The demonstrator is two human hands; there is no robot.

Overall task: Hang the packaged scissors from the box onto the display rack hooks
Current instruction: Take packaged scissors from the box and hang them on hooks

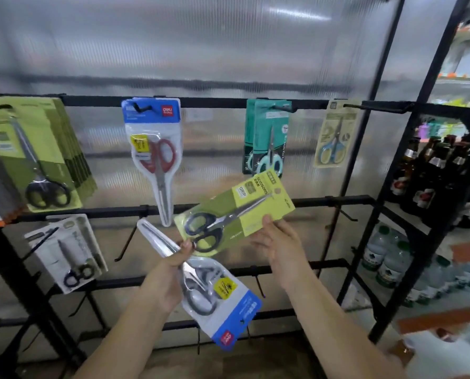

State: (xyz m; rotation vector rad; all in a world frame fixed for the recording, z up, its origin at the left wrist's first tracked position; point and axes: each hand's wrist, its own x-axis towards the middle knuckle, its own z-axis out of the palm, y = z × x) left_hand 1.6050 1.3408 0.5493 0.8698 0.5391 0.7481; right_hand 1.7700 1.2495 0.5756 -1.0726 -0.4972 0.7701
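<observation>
Green-carded black-handled scissors [232, 212] were pinched by the right hand [279, 246], while the left hand [168, 272] clutched a blue-headed clear blister pack [201, 283], which risked slipping.

— What lettering reads on the green pack [235, 212]?
— "SCISSORS" and "GRIP", printed near its top.
— And the hanging blue-topped pack [153, 149]?
— A red "deli" logo on its header.

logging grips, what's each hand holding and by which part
Left hand: blue-carded scissors pack, gripped mid-blade. Right hand: green scissors pack, thumb on its lower edge.
</observation>
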